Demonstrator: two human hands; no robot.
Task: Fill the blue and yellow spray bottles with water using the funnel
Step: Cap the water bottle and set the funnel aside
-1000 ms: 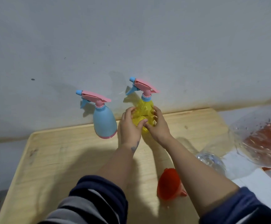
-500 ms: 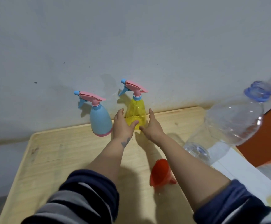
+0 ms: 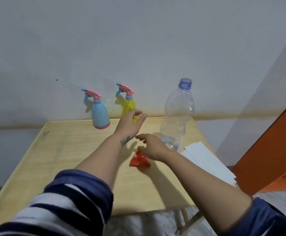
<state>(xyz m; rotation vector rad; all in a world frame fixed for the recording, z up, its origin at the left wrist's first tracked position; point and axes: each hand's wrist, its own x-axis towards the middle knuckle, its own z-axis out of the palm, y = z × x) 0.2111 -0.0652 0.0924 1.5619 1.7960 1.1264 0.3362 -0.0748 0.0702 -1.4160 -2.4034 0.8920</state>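
Blue spray bottle [image 3: 100, 114] upright at the counter's [image 3: 70, 150] 11 o'clock, by the wall. Yellow spray bottle [image 3: 129, 106] at 12, just right of it. Left hand [image 3: 130, 123] in front of the yellow one, fingers loose, holding nothing. Red funnel [image 3: 138, 160] lying centre. Right hand [image 3: 151, 147] above it, fingers spread, empty. Clear water bottle [image 3: 178, 114] standing at 1 o'clock.

Pale blue spray bottle [image 3: 100, 114] and yellow spray bottle [image 3: 129, 106], each with pink trigger head and blue nozzle; red funnel [image 3: 138, 160]; clear water bottle [image 3: 178, 113] with blue neck; navy-and-white striped sleeves [image 3: 67, 203]; light wooden table [image 3: 53, 150]; white paper [image 3: 207, 159].
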